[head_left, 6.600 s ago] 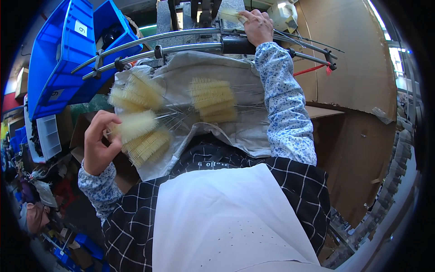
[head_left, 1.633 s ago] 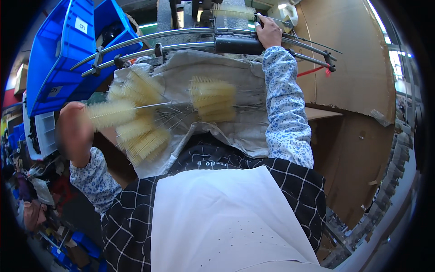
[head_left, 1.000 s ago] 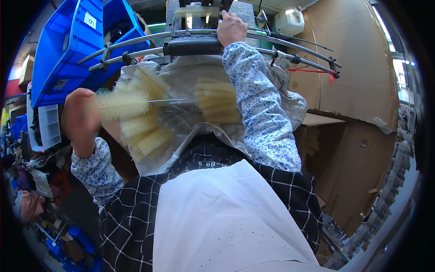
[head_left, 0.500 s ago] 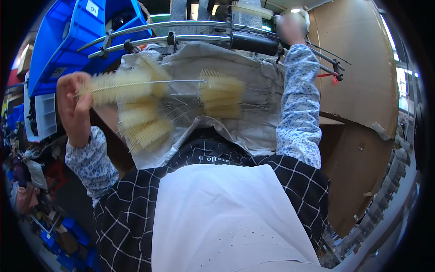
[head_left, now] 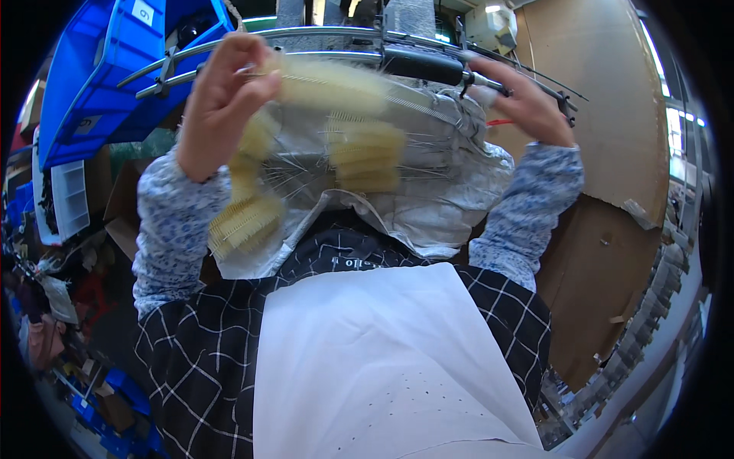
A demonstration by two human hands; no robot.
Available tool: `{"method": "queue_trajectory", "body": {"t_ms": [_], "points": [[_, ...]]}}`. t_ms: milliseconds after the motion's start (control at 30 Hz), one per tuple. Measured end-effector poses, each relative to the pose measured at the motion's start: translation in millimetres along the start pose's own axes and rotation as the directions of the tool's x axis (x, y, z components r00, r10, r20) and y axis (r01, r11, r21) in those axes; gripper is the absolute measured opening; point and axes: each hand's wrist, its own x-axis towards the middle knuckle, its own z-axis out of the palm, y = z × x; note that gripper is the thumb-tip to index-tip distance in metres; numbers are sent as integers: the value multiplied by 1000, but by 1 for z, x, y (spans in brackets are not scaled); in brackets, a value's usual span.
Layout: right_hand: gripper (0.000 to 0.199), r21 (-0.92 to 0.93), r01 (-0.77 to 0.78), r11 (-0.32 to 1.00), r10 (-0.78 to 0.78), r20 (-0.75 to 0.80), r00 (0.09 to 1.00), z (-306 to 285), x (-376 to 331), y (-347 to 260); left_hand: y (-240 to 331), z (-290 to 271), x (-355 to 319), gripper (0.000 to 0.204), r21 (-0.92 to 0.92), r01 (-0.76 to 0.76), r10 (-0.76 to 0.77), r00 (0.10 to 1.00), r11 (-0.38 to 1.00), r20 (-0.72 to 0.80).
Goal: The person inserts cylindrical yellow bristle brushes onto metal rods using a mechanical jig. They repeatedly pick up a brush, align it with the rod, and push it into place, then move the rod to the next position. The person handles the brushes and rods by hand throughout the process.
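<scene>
My left hand (head_left: 229, 99) is raised at the upper left, its fingers pinching one end of a bottle brush (head_left: 332, 84) with pale yellow bristles and a twisted wire core. The brush is smeared by motion and points right, below the metal rails. My right hand (head_left: 527, 103) is at the far right end of the black cylinder (head_left: 424, 66), fingers stretched and apart around a short metal rod end; whether it touches the rod I cannot tell. More yellow brushes lie on the grey-white cloth over my lap: a middle bunch (head_left: 365, 157) and a left bunch (head_left: 248, 222), their thin wire stems spread out.
Two metal rails (head_left: 306, 55) run across the far side. Blue plastic bins (head_left: 95, 84) stand at the upper left, above a clear plastic tray (head_left: 73, 195). A large cardboard sheet (head_left: 592, 99) rises at the right.
My left hand has moved right and farther away with the brush, up to the rails. My right hand has come back from the far white part to the cylinder's right end.
</scene>
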Motion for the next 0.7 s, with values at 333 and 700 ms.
{"method": "queue_trajectory", "body": {"t_ms": [333,700], "points": [[28,-373,56,926,-258,-518,816,88,64,-6,-19,-32,-16,44,768,-153,51,987,622,156],[31,-458,-399,794,57,-597,800,71,107,47,-31,-64,-49,39,919,9,-368,918,395,149]]}}
